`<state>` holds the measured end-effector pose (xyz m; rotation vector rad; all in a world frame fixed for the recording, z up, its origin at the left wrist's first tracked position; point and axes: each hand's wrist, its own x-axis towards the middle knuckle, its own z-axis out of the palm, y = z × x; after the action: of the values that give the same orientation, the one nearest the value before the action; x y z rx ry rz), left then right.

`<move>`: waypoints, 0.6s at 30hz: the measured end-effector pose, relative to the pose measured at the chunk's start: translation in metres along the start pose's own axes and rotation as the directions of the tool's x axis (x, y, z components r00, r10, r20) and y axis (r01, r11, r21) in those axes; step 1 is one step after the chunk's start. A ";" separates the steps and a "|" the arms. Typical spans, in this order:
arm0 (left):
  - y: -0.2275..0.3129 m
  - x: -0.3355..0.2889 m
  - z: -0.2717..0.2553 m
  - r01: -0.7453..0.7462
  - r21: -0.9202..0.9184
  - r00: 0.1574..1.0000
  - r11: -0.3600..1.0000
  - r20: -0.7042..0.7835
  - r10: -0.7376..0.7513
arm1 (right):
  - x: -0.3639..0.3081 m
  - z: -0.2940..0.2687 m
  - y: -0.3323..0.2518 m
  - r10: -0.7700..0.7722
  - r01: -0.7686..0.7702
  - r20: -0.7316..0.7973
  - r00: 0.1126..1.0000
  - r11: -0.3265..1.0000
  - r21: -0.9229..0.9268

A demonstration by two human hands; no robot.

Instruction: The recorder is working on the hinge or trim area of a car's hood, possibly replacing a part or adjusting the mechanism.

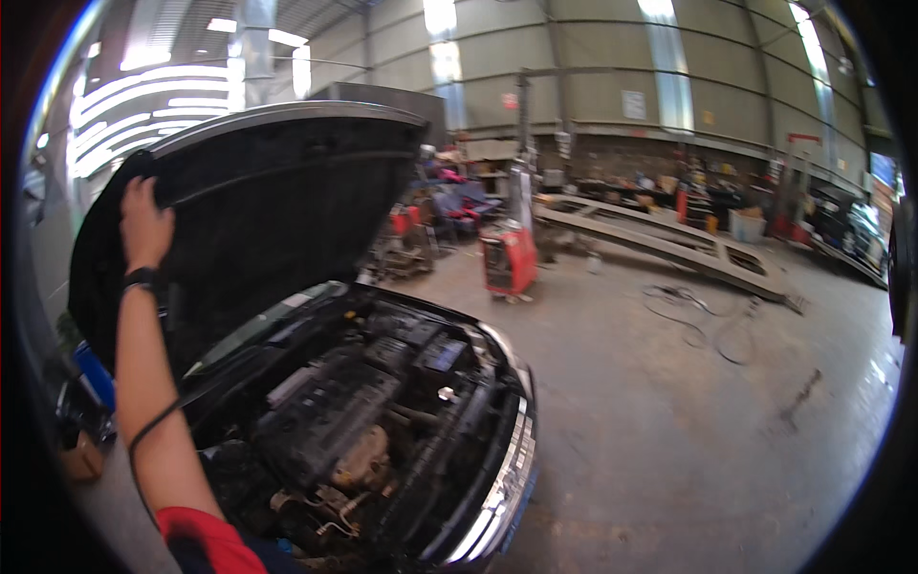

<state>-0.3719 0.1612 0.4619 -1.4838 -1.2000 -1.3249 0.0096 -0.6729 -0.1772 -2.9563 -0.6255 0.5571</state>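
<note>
My left arm, in a red sleeve with a dark wristband, reaches up along the left side. At its end my left hand [145, 228] holds the raised black car hood [277, 187] near its left edge, fingers pointing up against the dark underside. Below the hood lies the engine bay [325, 411], with a black engine cover [330, 407], a battery [443, 356] toward the far right corner, and hoses and metal parts near the front. A bright chrome grille [502, 493] runs along the car's front. My right hand is out of view.
Beyond the car stands a red wheeled machine [508, 258]. A metal ramp frame [669, 239] lies on the floor behind it. Dark cables [703, 320] are strewn over the grey floor [650, 430]. A cardboard box [83, 457] sits at the far left. Cluttered shelves line the back wall.
</note>
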 end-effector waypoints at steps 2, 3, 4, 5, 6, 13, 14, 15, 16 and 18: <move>0.025 0.004 -0.004 -0.069 0.043 0.997 0.997 -0.040 0.071 | 0.063 -0.027 -0.012 -0.068 0.066 0.019 0.997 0.991 0.112; 0.038 0.008 0.004 -0.104 0.068 0.992 0.992 -0.069 0.108 | 0.096 -0.031 -0.022 -0.106 0.104 0.010 0.994 0.988 0.113; 0.057 0.021 0.011 -0.143 0.074 0.984 0.987 -0.091 0.150 | 0.113 -0.040 -0.024 -0.088 0.087 0.017 0.996 0.992 0.088; 0.080 0.031 0.024 -0.169 0.092 0.981 0.981 -0.077 0.176 | 0.142 -0.045 -0.039 -0.071 0.070 0.018 0.997 0.995 0.066; 0.093 0.040 0.027 -0.196 0.125 0.977 0.973 -0.058 0.204 | 0.168 -0.052 -0.057 -0.102 0.101 0.011 0.995 0.992 0.072; 0.145 0.094 0.098 -0.077 0.452 0.996 0.889 -0.007 0.089 | 0.296 -0.139 -0.187 -0.157 0.164 -0.054 0.986 0.965 0.202; 0.157 0.087 0.105 -0.088 0.555 0.994 0.827 -0.002 0.107 | 0.312 -0.137 -0.193 -0.171 0.173 -0.029 0.985 0.970 0.172; 0.162 0.090 0.103 -0.089 0.558 0.995 0.825 0.013 0.099 | 0.331 -0.137 -0.199 -0.210 0.208 -0.011 0.978 0.960 0.188; 0.150 0.097 0.107 -0.113 0.499 0.988 0.859 -0.034 0.149 | 0.350 -0.133 -0.199 -0.242 0.235 0.014 0.970 0.952 0.197; 0.137 0.108 0.101 -0.248 0.418 0.956 0.874 -0.038 0.289 | 0.390 -0.123 -0.202 -0.293 0.290 -0.020 0.956 0.931 0.222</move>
<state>-0.2149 0.2417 0.5586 -1.2111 -1.0793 -0.8817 0.3093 -0.3299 -0.1649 -2.5888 -0.9171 0.5747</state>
